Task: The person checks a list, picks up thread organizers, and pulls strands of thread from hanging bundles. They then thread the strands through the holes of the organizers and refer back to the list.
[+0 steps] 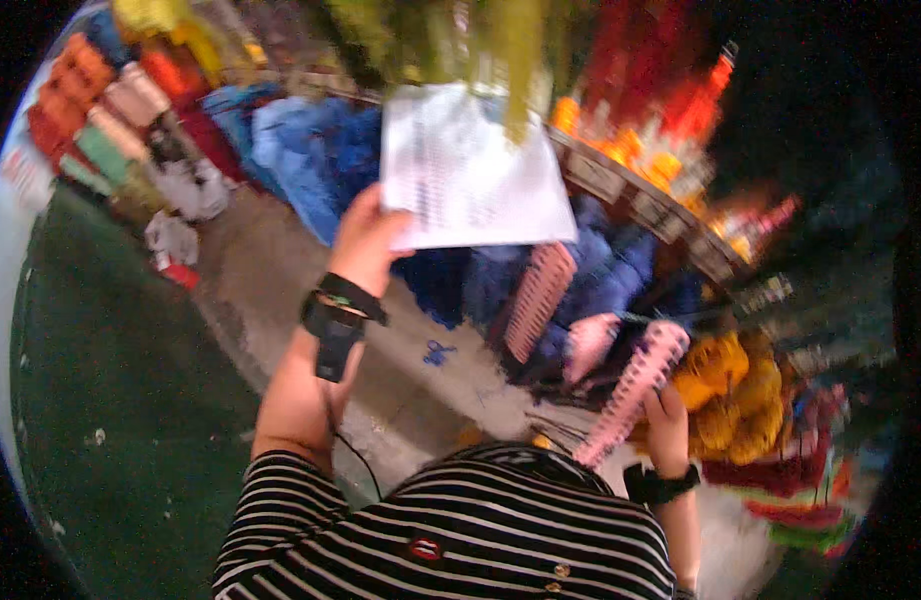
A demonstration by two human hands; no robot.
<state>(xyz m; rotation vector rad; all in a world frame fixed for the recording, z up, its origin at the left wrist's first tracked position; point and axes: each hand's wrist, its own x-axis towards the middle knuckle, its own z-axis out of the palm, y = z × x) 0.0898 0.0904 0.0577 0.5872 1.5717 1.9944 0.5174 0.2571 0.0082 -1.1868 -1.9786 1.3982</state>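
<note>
In my left hand [370,235] is a white sheet of paper [475,175] with rows of print, pinched at its lower left corner. The sheet is raised in front of blue fabric bundles [315,160]. Lower right, my right hand [666,425] is closed at the edge of a long pink strip [635,385] with dark notches or holes along both sides. Its fingers are partly hidden and blurred. A second pink strip [540,300] with similar dark marks hangs below the paper, and a smaller pink piece [590,345] lies between the two.
Blurred green [430,40] and red strands [640,70] hang at the top. A rack edge [645,205] carries orange and yellow items. Yellow bundles [730,395] lie beside my right hand. Coloured rolls [100,110] are stacked far left. A blue scrap [438,352] lies on the grey floor [390,380].
</note>
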